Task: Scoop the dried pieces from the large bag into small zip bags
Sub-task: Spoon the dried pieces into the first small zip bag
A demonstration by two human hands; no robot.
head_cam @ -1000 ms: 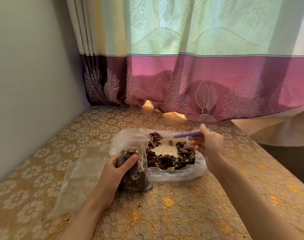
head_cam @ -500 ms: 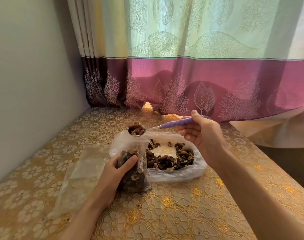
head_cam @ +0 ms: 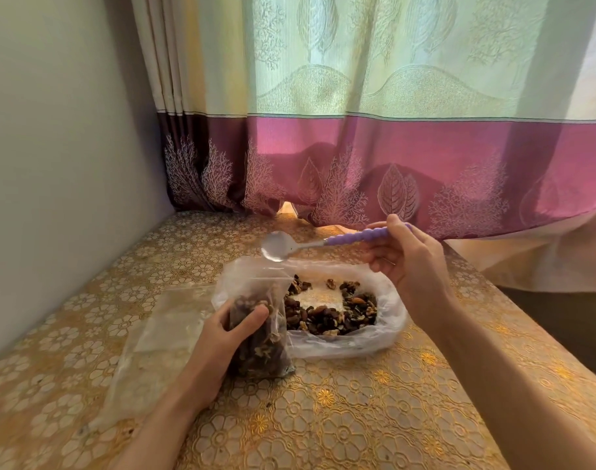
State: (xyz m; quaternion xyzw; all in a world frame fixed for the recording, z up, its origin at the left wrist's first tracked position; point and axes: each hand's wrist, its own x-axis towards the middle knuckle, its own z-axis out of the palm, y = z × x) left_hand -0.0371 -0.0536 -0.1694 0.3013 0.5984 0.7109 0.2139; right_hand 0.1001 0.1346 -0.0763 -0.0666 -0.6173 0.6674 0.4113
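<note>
Emptied now, one spoon (head_cam: 279, 250) in right hand (head_cam: 412, 266); left hand (head_cam: 229, 337) grips one zip bag (head_cam: 260, 330).

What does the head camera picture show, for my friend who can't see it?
A person's right hand holds an empty purple-handled spoon over a small zip bag of dried pieces, which the left hand grips upright on a gold flowery tablecloth. Behind it lies the large bag, open, with dried pieces inside.
</note>
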